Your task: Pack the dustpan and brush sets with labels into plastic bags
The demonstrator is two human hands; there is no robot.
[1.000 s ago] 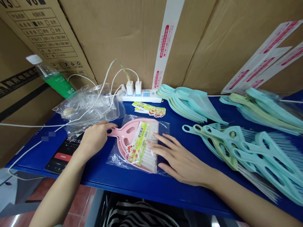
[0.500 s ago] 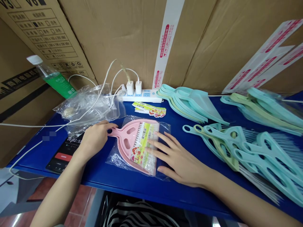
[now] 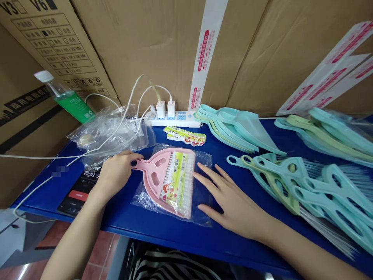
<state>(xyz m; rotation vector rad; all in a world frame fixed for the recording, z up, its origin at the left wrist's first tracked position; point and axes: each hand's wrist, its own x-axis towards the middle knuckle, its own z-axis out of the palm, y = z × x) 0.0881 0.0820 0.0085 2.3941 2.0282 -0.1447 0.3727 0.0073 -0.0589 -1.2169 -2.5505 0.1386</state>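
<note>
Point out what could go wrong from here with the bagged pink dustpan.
The label over the bristles looks loose and might slide askew if the clear bag tilts.
The left hand has only the handle end of the pink dustpan, so the pan could swivel.
The phone near the table's front edge might get nudged by the left forearm.

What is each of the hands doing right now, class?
Left hand: closed on the handle of the pink dustpan.
Right hand: open, fingers spread, holding nothing.
</note>
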